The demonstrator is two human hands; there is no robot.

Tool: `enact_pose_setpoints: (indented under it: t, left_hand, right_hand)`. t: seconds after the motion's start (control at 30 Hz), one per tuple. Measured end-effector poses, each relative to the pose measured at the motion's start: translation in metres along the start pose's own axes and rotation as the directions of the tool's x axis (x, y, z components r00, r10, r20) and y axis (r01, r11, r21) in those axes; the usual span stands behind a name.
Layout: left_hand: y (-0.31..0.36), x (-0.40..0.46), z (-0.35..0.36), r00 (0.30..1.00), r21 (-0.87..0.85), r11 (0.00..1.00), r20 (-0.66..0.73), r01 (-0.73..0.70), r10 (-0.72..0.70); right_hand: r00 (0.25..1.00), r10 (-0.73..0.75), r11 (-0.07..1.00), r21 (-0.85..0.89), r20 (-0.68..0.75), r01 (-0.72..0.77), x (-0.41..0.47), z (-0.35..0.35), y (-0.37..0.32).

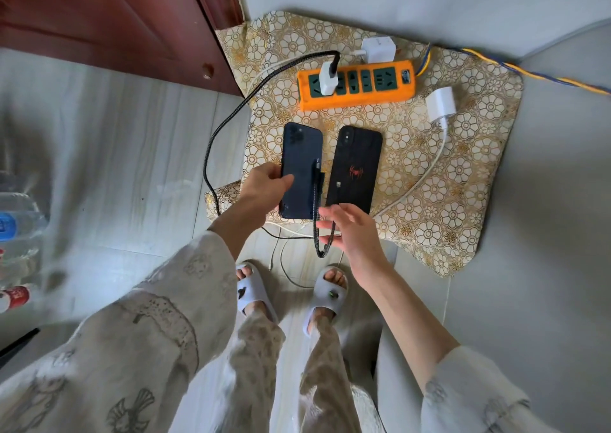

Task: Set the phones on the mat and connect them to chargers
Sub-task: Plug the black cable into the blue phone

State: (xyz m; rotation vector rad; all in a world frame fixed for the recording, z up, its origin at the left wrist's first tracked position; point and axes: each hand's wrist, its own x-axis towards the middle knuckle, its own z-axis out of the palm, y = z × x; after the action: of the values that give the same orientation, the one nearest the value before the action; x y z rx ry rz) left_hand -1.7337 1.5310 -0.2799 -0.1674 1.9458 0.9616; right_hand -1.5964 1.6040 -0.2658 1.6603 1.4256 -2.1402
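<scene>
Left hand (264,184) fingers pinch the dark blue phone (301,171), lying on the mat (463,155) left of the black phone (355,169). Right hand (350,231), fingers spread, holds nothing, near the braided cable (211,155). Neither phone looks plugged yet; open mat lies rightward.

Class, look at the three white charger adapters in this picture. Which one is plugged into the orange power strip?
The adapter standing in the leftmost socket of the power strip, with the black braided cable leaving it. The other two lie loose on the mat, unplugged.
</scene>
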Motion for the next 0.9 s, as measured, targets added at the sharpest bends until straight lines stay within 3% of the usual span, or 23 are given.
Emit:
enact_pose_setpoints:
  t: [0.13, 0.37, 0.53, 0.9]
  left_hand:
    - [-0.006, -0.018, -0.026, 0.986, -0.320, 0.934, 0.105, 0.157, -0.129]
    - [-0.008, -0.033, -0.043, 0.967, -0.572, 0.784, 0.212, 0.241, -0.143]
    - [-0.015, -0.040, -0.042, 0.965, -0.606, 0.758, 0.229, 0.241, -0.123]
    - [-0.020, -0.049, -0.042, 0.967, -0.648, 0.727, 0.236, 0.228, -0.094]
  right_hand:
    - [0.998, 0.020, 0.998, 0.055, -0.054, -0.017, -0.015, -0.009, 0.001]
    - [0.978, -0.045, 0.999, 0.015, 0.203, 0.042, -0.042, 0.007, -0.002]
    - [0.959, -0.002, 0.995, 0.095, 0.283, -0.026, -0.048, 0.016, -0.005]
    - [0.964, -0.023, 0.993, 0.115, 0.266, -0.008, -0.055, 0.014, -0.004]
